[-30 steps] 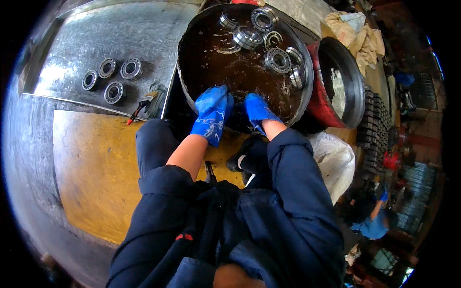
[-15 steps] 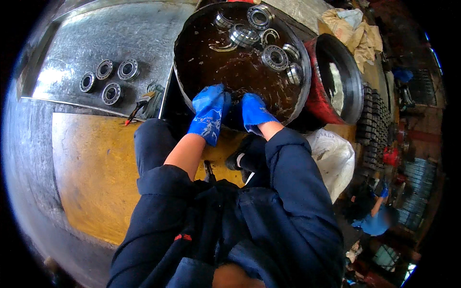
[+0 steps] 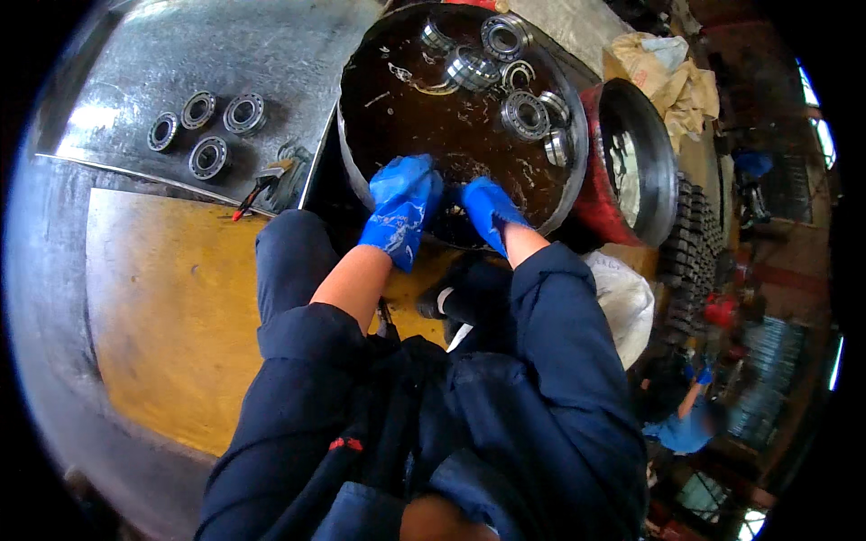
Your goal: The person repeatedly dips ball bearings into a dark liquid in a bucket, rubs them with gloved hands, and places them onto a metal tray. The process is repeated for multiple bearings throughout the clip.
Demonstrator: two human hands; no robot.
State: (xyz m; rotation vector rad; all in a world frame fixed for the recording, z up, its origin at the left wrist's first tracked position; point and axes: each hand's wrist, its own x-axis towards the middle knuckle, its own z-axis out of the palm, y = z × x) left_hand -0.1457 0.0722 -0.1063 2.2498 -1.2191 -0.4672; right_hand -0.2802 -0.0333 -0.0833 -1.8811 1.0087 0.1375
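Both my hands wear blue rubber gloves and work at the near side of a round drum (image 3: 351, 171) of dark brown liquid. My left hand (image 3: 403, 200) is closed, knuckles up, around something hidden beneath it. Close beside it, my right hand (image 3: 492, 212) curls inward, its fingertips out of sight. Between them a dark shape with small glints shows, too unclear to name. Toward the drum's far right side lie several steel roller bearings, among them a tilted bearing (image 3: 472, 68), an upper bearing (image 3: 505, 38) and a flat-lying bearing (image 3: 525, 116).
On the metal tray (image 3: 271, 54) at left sit several bearings (image 3: 209, 158) and a brush (image 3: 263, 187) with a red-tipped handle. A red drum (image 3: 591, 180) stands against the right side, a white sack (image 3: 627, 307) below it. Another person (image 3: 690, 428) works at far right.
The view has shifted slightly, so the drum appears a little further right. My hands stay together at its near side, with the left one turned slightly more inward.
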